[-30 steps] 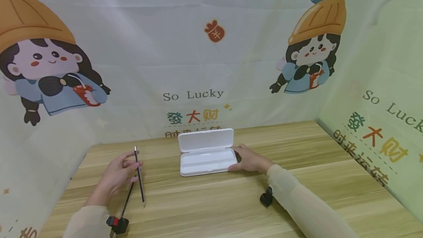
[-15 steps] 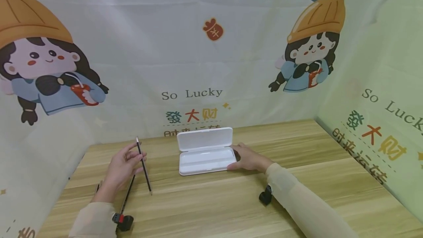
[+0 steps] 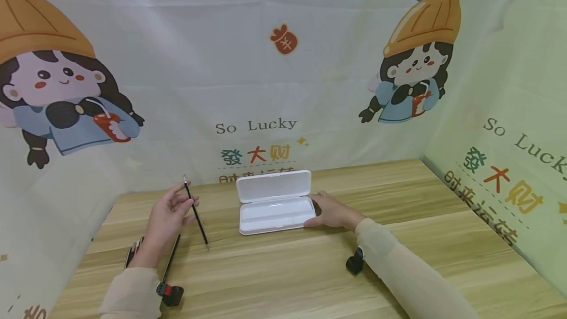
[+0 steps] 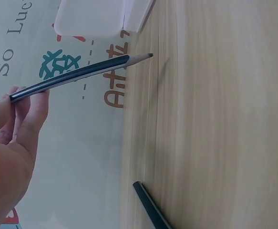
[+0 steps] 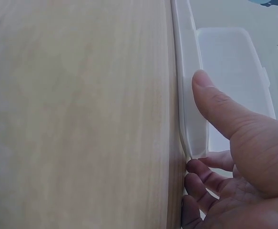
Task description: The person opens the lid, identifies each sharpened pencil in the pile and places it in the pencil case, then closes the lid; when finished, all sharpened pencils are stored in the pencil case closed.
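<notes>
Between thumb and fingers my left hand (image 3: 166, 215) pinches a dark striped pencil (image 3: 198, 218). The pencil slants above the table, its sharpened tip down and to the right; in the left wrist view this pencil (image 4: 81, 74) shows a bare wood cone. My right hand (image 3: 333, 212) holds the right end of a white pencil case (image 3: 276, 219), which lies with its lid (image 3: 274, 187) raised at the back. In the right wrist view the thumb (image 5: 220, 102) presses the case's front wall while the other fingers bend around its end. No pencil shows inside the case.
A dark stick (image 3: 172, 259) lies on the wooden table (image 3: 274, 274), partly hidden by the left wrist camera (image 3: 172, 294). Several slim pencil-like sticks (image 3: 131, 251) lie left of the left wrist. A printed cloth (image 3: 186, 63) hangs behind the table.
My left hand has moved right and slightly away with the pencil, nearer the case, uncovering the sticks beside the wrist. The right hand keeps its hold on the case.
</notes>
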`<state>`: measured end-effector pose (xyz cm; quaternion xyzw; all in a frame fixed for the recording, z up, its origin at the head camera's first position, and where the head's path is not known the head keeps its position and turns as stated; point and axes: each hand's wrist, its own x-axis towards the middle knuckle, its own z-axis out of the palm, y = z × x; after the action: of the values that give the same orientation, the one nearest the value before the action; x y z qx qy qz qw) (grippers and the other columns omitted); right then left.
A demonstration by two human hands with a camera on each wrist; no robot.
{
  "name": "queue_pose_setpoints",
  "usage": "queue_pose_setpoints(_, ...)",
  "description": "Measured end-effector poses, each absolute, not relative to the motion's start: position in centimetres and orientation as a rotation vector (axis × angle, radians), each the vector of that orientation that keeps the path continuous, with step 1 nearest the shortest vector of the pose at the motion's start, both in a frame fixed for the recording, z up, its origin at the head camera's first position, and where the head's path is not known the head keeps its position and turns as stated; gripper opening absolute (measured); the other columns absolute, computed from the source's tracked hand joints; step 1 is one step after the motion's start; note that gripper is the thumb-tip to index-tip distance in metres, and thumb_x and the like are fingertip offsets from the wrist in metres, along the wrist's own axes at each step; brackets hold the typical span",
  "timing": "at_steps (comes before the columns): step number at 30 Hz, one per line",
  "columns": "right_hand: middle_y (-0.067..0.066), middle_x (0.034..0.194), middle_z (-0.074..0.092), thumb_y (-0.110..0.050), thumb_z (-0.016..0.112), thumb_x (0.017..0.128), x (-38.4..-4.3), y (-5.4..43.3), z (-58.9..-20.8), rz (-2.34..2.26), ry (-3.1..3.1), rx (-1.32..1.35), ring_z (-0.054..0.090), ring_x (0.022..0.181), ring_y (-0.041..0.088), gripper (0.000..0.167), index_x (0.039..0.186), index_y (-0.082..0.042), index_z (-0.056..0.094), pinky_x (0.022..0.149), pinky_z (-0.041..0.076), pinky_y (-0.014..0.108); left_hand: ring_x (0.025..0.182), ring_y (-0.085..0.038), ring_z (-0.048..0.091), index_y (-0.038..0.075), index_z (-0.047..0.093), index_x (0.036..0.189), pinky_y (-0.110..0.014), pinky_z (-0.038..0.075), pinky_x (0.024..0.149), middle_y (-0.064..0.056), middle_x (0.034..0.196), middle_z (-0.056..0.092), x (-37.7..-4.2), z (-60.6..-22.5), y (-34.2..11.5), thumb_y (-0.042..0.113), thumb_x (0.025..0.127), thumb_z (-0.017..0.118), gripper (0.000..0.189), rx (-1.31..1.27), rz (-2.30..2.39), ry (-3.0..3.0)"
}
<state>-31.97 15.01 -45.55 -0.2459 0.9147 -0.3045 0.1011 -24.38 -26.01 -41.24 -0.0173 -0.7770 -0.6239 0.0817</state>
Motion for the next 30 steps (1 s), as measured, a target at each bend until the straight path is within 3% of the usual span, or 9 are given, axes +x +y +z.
queue_pose_setpoints(8, 0.012, 0.130, 0.050, -0.039, 0.085, 0.083, -32.1, 15.0, -45.8, -0.901, 2.706, -0.721, 0.048, 0.122, 0.028, 0.086, 0.153, -0.008, 0.045, 0.109, 0.040, 0.050, 0.101, 0.000, 0.067, 0.007, 0.042, 0.153, -0.026, 0.059, 0.079, 0.013, 0.105, 0.068, -24.8, -41.4, -25.2, -0.001, 0.103, 0.053, 0.052, -0.108, -1.809, -2.208)
queue_pose_setpoints(10, 0.012, 0.130, 0.050, -0.039, 0.085, 0.083, -32.1, 15.0, -45.8, -0.910, 2.705, -0.719, 0.048, 0.122, 0.028, 0.086, 0.153, -0.008, 0.045, 0.109, 0.040, 0.050, 0.101, 0.001, 0.067, 0.007, 0.043, 0.153, -0.026, 0.060, 0.080, 0.015, 0.104, 0.069, -24.8, -41.3, -24.9, -0.001, 0.103, 0.054, 0.052, -0.105, -1.781, -2.202)
queue_pose_setpoints(15, 0.012, 0.130, 0.050, -0.038, 0.085, 0.083, -32.0, 15.1, -45.7, -0.927, 2.701, -0.714, 0.048, 0.122, 0.028, 0.086, 0.152, -0.008, 0.045, 0.109, 0.040, 0.051, 0.100, 0.002, 0.066, 0.008, 0.045, 0.152, -0.027, 0.059, 0.081, -0.004, 0.114, 0.069, -25.0, -41.2, -24.2, 0.001, 0.103, 0.056, 0.050, -0.127, -1.732, -2.197)
queue_pose_setpoints(21, 0.012, 0.130, 0.049, -0.038, 0.085, 0.084, -31.9, 15.1, -45.7, -0.917, 2.699, -0.708, 0.047, 0.123, 0.029, 0.086, 0.153, -0.009, 0.044, 0.110, 0.039, 0.051, 0.099, 0.002, 0.065, 0.006, 0.048, 0.149, -0.029, 0.059, 0.082, -0.016, 0.117, 0.067, -25.3, -41.1, -23.5, -0.001, 0.102, 0.056, 0.048, -0.173, -1.681, -2.173)
queue_pose_setpoints(30, 0.012, 0.128, 0.050, -0.038, 0.085, 0.083, -32.0, 15.1, -45.8, -0.910, 2.715, -0.715, 0.048, 0.121, 0.028, 0.086, 0.153, -0.007, 0.044, 0.109, 0.040, 0.050, 0.099, -0.004, 0.068, 0.004, 0.051, 0.147, -0.030, 0.059, 0.081, -0.012, 0.112, 0.070, -26.0, -40.9, -22.4, -0.004, 0.100, 0.058, 0.048, -0.193, -1.669, -2.098)
